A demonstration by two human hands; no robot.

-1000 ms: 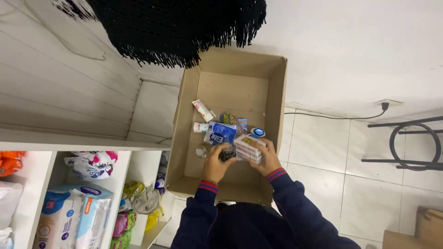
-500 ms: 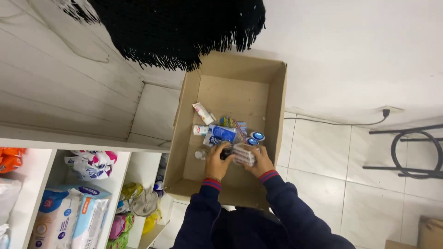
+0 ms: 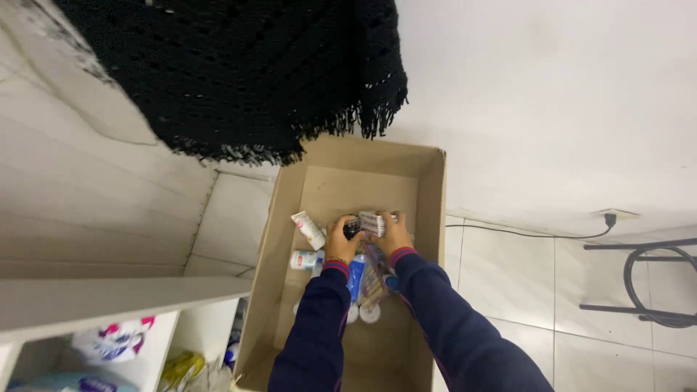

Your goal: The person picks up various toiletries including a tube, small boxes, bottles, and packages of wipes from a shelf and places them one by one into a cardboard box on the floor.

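Note:
Both my hands reach into an open cardboard box [image 3: 433, 210] standing on the floor. My left hand [image 3: 340, 241] and my right hand [image 3: 394, 232] together grip a small bundle of flat packets [image 3: 372, 222], pale with red print, with a dark piece at its left end. Under my forearms in the box lie a blue packet [image 3: 356, 274], a clear wrapped pack [image 3: 374, 279] and round white lids [image 3: 369, 313]. A white tube [image 3: 308, 229] and a small white jar [image 3: 302, 259] lie at the box's left wall. My sleeves are dark blue with red cuffs.
A black fringed knitted cloth [image 3: 239, 72] hangs over the top of the view. A white shelf unit [image 3: 109, 297] on the left holds wrapped packs. A black cable [image 3: 523, 234] runs along the wall to a plug, and a black metal stand [image 3: 653, 279] is at the right.
My hands moved farther into the box toward its far wall, carrying the bundle of packets with them. The view shifted, so the box now sits lower in the frame.

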